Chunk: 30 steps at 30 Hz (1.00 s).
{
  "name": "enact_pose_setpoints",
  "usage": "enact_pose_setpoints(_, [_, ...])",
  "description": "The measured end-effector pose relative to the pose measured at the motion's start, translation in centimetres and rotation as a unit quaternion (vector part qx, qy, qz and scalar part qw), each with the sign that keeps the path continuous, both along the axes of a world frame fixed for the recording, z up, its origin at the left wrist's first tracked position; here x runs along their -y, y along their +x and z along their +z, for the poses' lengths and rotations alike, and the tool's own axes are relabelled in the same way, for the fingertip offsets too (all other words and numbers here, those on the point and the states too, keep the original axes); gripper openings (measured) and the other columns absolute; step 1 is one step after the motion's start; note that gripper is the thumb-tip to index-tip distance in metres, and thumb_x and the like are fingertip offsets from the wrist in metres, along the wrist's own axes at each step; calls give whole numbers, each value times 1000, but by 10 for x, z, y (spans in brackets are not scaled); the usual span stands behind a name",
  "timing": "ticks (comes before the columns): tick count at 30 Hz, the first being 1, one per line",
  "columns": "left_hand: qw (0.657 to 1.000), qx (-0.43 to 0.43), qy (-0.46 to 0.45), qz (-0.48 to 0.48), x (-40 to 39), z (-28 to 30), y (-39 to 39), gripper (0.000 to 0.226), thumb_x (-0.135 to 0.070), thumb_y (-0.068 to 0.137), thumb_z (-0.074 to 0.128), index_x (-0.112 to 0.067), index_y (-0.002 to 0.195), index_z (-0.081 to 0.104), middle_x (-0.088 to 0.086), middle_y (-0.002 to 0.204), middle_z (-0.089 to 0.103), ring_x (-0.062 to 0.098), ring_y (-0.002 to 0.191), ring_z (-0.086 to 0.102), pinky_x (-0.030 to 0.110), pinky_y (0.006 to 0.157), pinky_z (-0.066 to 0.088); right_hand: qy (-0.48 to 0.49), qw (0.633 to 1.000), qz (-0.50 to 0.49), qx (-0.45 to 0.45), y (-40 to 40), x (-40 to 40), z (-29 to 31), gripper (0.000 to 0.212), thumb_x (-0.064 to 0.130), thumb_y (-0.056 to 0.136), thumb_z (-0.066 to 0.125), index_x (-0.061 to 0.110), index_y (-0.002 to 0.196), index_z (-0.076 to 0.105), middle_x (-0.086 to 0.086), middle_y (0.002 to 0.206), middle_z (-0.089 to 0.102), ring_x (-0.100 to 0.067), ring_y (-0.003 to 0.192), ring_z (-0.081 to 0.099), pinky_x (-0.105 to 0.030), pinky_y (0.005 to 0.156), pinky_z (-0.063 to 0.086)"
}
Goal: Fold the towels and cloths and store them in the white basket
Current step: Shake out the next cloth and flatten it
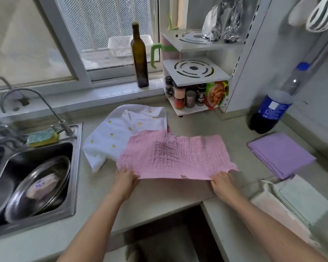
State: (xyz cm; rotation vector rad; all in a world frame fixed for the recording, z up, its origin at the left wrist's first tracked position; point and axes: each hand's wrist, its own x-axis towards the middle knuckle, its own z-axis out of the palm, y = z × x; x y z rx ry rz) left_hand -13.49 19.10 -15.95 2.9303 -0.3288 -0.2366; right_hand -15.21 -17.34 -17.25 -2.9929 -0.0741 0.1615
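A pink waffle cloth (174,154) lies spread on the counter, partly over a white cloth with small yellow prints (119,133). My left hand (125,179) pinches the pink cloth's near left corner. My right hand (222,182) pinches its near right corner. A folded purple cloth (280,154) lies to the right. Nearer, at the right edge, sits a stack of folded pale cloths (295,201). A white basket (128,45) stands behind the window.
A steel sink (72,178) with bowls and a sponge (43,138) is at the left, with a tap (36,97). A dark bottle (139,59) stands on the sill. A spice rack (195,91) and a cola bottle (271,110) stand at the back right.
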Motion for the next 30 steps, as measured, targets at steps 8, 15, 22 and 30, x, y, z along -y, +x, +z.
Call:
enact_pose_setpoints(8, [995,-57,82,-5,21,59,28,43,-55,93,45,-18,94,67,3,103,68,25,97,62,29,68,43,49,986,0,-157,9,14,20,27,15,86,45,21,59,43,-1,79,56,-21,78,55,-30,67,41])
enact_pose_setpoints(15, [993,48,32,-103,67,88,105,27,-33,95,42,-25,94,67,-3,103,68,20,91,61,27,65,40,99,979,-179,-21,34,12,53,34,15,92,43,18,59,39,3,59,46,-21,61,50,-29,52,30])
enact_pose_setpoints(22, [965,-23,14,-261,150,77,153,29,-31,97,43,-24,119,61,1,120,64,24,108,59,31,83,48,139,923,-359,11,37,28,46,19,23,92,56,4,95,59,-14,95,64,-30,89,61,-31,64,37])
enact_pose_setpoints(30, [931,-84,43,-353,247,45,166,36,-24,99,42,-22,134,49,-1,142,45,23,129,44,37,100,43,154,912,-372,-78,44,57,24,29,26,91,57,5,111,54,-14,112,61,-29,103,59,-32,78,45])
